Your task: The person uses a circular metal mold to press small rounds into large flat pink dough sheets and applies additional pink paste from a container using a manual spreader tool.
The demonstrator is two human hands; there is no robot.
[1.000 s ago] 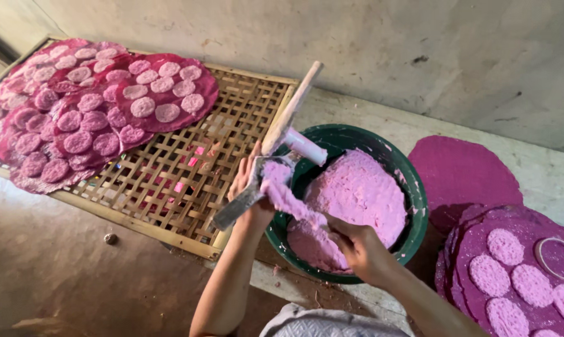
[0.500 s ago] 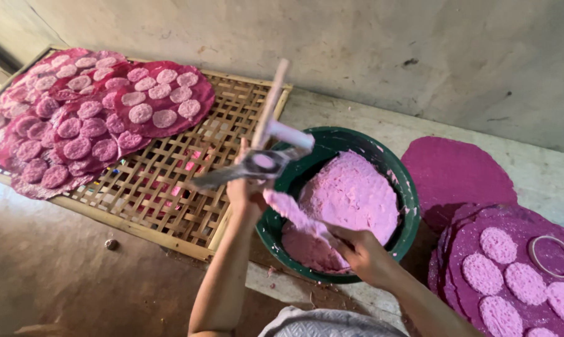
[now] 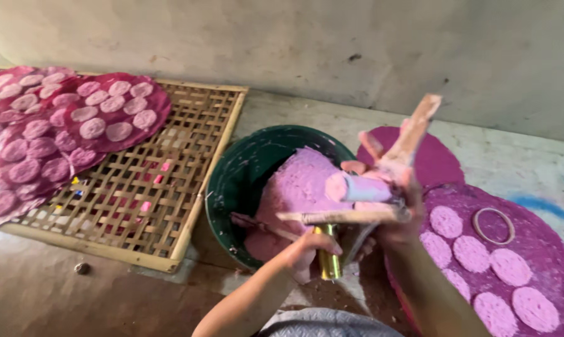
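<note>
Concrete floor (image 3: pixel 76 299) and wall (image 3: pixel 294 43) surround both hands: left (image 3: pixel 307 253) clutching a brass tube (image 3: pixel 328 259), right (image 3: pixel 388 187) gripping wooden sticks (image 3: pixel 413 134).

— What sort of place are we looking at here?

— It is looking like a small home workshop, with food being made by hand right on the ground. A rough, stained concrete wall (image 3: pixel 369 43) is running along the back, and the floor (image 3: pixel 57 293) is showing bare cement.

— And what is pointing to handwork?

— A woven bamboo tray (image 3: pixel 151 206) is lying flat, purple sheets with pale pink discs (image 3: pixel 76 125) are drying on it, and a green basin (image 3: pixel 244 168) is holding pink dough (image 3: pixel 300 187).
</note>
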